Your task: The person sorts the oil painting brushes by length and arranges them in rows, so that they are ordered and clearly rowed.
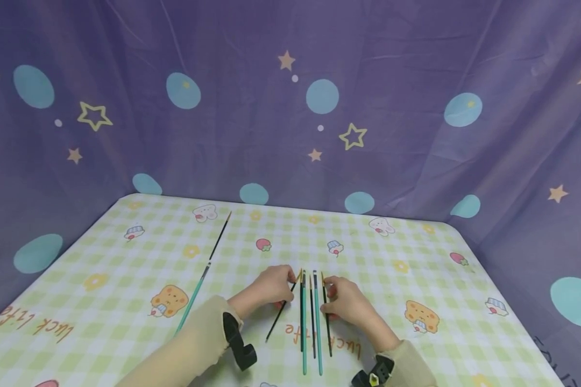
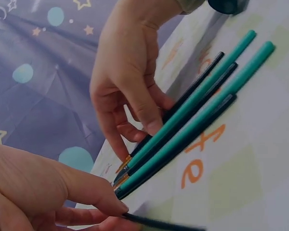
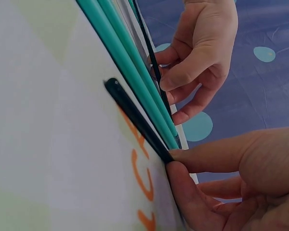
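My left hand (image 1: 273,285) pinches a slim black paintbrush (image 1: 276,321) near its bristle end, and the handle slants down toward me. Between the hands several paintbrushes lie side by side with bristles pointing away: two teal ones (image 1: 304,338) (image 1: 318,338) and thinner black ones (image 1: 313,328). At the row's right side, my right hand (image 1: 348,301) holds another black paintbrush (image 1: 327,330) between thumb and fingertips. That same brush (image 3: 137,120) shows in the right wrist view, its rounded handle end over the cloth. In the left wrist view, the left thumb presses along its brush (image 2: 164,223).
Off to the left, a black paintbrush (image 1: 219,239) and a teal paintbrush (image 1: 193,298) lie almost end to end in a slanting line. A green-and-white checked cloth (image 1: 392,252) covers the table. Behind its far edge hangs a purple patterned curtain (image 1: 252,123).
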`<state>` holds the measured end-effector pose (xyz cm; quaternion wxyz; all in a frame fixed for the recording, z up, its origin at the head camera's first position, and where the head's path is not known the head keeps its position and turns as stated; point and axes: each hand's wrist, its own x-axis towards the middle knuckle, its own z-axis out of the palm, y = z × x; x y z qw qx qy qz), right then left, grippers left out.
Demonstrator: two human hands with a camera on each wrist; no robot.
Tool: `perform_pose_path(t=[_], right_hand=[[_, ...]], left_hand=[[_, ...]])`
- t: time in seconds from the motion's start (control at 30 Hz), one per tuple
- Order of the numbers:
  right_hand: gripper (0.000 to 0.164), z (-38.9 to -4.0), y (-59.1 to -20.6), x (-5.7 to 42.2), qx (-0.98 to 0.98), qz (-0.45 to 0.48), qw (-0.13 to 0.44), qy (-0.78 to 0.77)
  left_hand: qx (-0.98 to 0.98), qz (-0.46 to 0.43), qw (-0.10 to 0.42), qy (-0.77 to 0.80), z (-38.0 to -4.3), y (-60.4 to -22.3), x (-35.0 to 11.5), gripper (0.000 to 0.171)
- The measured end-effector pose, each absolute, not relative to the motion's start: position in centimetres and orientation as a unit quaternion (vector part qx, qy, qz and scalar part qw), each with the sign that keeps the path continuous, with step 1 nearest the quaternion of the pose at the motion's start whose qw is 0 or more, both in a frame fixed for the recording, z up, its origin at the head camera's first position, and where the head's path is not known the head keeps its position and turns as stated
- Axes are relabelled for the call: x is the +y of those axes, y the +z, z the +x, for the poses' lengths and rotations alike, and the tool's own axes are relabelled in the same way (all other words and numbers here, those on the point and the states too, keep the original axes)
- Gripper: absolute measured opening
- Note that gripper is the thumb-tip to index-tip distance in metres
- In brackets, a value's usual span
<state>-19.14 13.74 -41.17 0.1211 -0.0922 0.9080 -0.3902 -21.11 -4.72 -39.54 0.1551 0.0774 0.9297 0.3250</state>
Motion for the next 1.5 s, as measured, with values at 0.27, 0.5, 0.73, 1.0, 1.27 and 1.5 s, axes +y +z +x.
perform_pose_path(t=[0.27,0.5,0.73,1.0,1.27,1.5], right_hand=[[0.060,-19.1,-41.2,13.8,0.909,-0.101,0.117,-0.388],[0.061,-19.0,-41.1,13.8,0.908,-0.101,0.115,-0.389],[0.061,-19.0,-41.1,13.7,0.909,-0.096,0.118,-0.389],[0.061,-19.0,-41.3,13.7,0.911,-0.094,0.117,-0.384],[0.060,-19.0,-41.6,13.7,0.911,-0.100,0.113,-0.383],[0.060,-19.1,-41.5,13.7,0.911,-0.100,0.109,-0.384]], left_hand=[[0.922,0.067,0.173,0.339,-21.5,-39.4,-5.2,0.028],[0.893,0.038,0.195,0.404,-22.3,-39.4,-6.9,0.028],[0.878,0.030,0.155,0.451,-23.5,-39.8,-8.9,0.029],[0.849,-0.006,0.112,0.516,-25.4,-40.4,-11.6,0.037],[0.845,-0.019,0.104,0.524,-27.0,-40.1,-14.5,0.039],[0.858,-0.001,0.075,0.508,-28.6,-39.0,-16.2,0.041]])
